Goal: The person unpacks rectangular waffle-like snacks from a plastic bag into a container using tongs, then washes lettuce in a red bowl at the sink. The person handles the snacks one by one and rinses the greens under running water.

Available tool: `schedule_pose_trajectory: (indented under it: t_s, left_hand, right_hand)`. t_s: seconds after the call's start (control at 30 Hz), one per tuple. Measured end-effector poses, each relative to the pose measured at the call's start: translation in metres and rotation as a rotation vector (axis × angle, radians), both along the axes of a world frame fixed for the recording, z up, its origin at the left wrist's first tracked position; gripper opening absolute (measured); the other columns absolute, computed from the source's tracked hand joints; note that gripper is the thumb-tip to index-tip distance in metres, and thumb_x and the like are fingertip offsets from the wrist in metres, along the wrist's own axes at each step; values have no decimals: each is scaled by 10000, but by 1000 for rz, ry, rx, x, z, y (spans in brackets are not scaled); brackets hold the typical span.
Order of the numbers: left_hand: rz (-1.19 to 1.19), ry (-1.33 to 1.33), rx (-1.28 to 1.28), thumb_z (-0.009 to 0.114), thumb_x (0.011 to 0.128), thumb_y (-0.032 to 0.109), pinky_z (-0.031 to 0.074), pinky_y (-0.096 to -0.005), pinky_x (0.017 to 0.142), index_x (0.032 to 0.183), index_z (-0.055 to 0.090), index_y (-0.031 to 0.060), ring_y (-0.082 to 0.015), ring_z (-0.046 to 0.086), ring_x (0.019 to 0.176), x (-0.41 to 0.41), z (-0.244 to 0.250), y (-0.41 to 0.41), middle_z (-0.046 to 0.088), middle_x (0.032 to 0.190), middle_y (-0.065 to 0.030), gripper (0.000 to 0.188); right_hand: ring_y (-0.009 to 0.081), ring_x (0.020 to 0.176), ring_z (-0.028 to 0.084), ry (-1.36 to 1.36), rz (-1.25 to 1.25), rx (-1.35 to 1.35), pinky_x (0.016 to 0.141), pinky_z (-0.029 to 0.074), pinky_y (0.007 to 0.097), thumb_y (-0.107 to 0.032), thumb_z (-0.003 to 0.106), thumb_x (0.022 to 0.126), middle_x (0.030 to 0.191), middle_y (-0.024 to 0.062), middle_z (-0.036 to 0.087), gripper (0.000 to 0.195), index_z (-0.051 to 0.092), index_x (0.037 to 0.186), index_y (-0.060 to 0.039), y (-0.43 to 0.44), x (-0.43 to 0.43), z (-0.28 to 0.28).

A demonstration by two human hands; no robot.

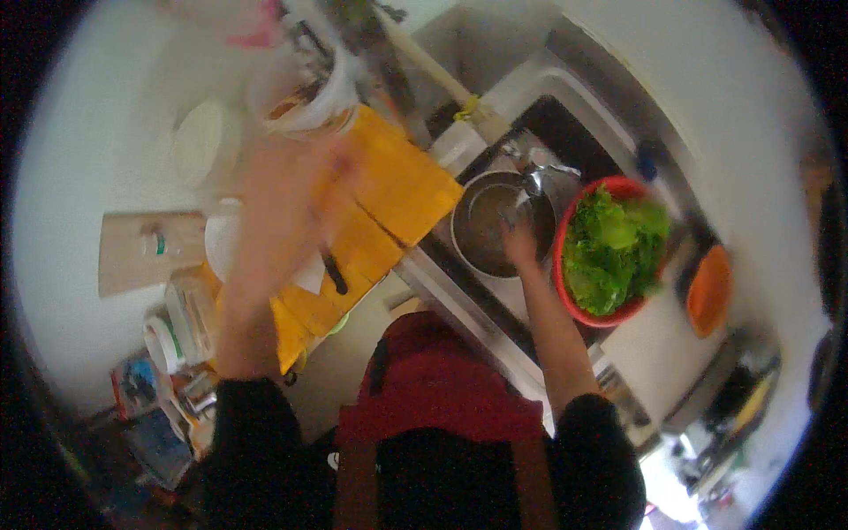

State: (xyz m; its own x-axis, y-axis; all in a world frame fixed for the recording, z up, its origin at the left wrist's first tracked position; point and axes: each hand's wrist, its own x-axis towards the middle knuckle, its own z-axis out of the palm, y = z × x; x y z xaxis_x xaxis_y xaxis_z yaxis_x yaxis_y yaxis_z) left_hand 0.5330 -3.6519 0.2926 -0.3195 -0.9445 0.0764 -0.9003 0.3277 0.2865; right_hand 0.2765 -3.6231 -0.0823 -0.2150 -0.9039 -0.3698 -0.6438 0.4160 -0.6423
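Observation:
My left hand (311,169) is blurred and raised over a yellow-orange covering (411,189) on the counter. It is close to a white container (331,99) at the top, and its fingers are too smeared to read. My right hand (520,242) reaches down into a round metal pot (477,258) in the sink. The pot seems to hold water, and the fingertips are hard to make out. A chrome faucet (550,173) stands just beyond this hand. Beside my right forearm, a red basin (562,291) holds green leafy lettuce (613,248).
A black handle (334,271), perhaps a knife's, lies on the yellow-orange covering. An orange bowl (709,291) sits at the right. Along the left are a clear container (189,315) and a white-rimmed jar (162,344). The sink's metal edge (464,324) runs before my red apron.

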Motion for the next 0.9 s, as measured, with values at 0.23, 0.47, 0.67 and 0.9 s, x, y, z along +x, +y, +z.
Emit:
schedule_pose_trajectory:
  t_s: [0.23,0.47,0.67,0.9]
  left_hand:
    - [303,629,850,605,756,264,384,-362,873,1206,386,18,-286,484,1035,-109,-348,20,485,1139,-176,558]
    - [643,1109,1207,510,786,406,286,-343,927,1272,360,148,-214,338,1163,-155,-435,-17,369,1281,-72,570]
    - [326,1055,1166,515,806,255,288,-345,924,1241,359,101,-211,369,1111,-96,-588,9,398,1227,-79,487]
    - [328,726,825,500,816,219,373,-325,796,1148,423,76,-179,439,953,-139,-489,-8,469,1093,-59,370]
  right_hand:
    - [356,1084,441,445,266,85,916,337,461,-323,438,822,1216,225,404,500,380,1221,-27,6,-7,-143]
    - [320,910,539,237,-84,233,790,429,422,-319,375,863,979,187,551,443,408,1191,-23,4,-21,-99]
    - [323,1036,438,235,72,45,858,371,419,-202,515,781,1130,158,462,443,406,1175,-32,21,34,-149]
    - [331,1079,427,-162,-421,192,898,339,453,-265,451,820,1157,218,445,406,459,1134,-7,-25,-15,-90]
